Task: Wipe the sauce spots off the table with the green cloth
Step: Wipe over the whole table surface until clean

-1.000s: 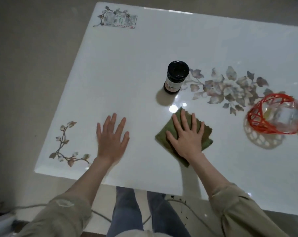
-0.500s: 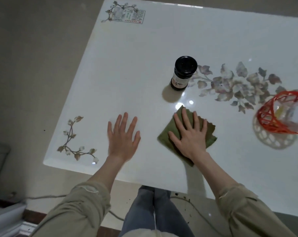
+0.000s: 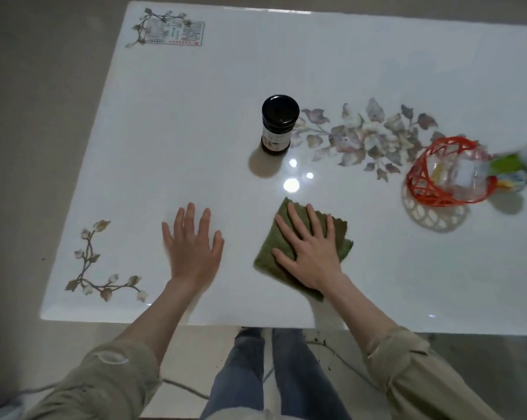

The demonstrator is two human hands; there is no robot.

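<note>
Head view: white glossy table (image 3: 195, 116), seen from its near edge. Green cloth (image 3: 343, 241) lies flat on the table close to the near edge, approx. midway along it, turned so one corner points at the far side. R hand (image 3: 312, 259) lies palm-down on top of the cloth, fingers straight and spread, pressing it flat w/o curling round it; cloth edges show around the fingertips and past the wrist. L hand (image 3: 192, 253) is flat on the bare table just left of the cloth, also near the near edge, fingers straight and fanned, holding nothing and not touching the cloth.

Dark jar (image 3: 279, 125) w/ black lid stands upright further in, toward the table's middle, beyond the gap between the two hands and well apart from the cloth. Bright light reflections (image 3: 291, 185) sit on the surface between jar and cloth. Floral print (image 3: 368, 134) runs from beside the jar toward the right edge. Red wire basket (image 3: 419, 165) sits by the right edge, holding a clear bottle (image 3: 465, 174) and other items too blurred to name. Printed label (image 3: 177, 33) at the far-left corner, vine print (image 3: 95, 268) at the near-left corner.

Both forearms come out of rolled khaki sleeves (image 3: 98, 380). Jeans-clad legs (image 3: 274, 374) show below the near edge, and a thin cable (image 3: 332, 350) lies on the floor.
</note>
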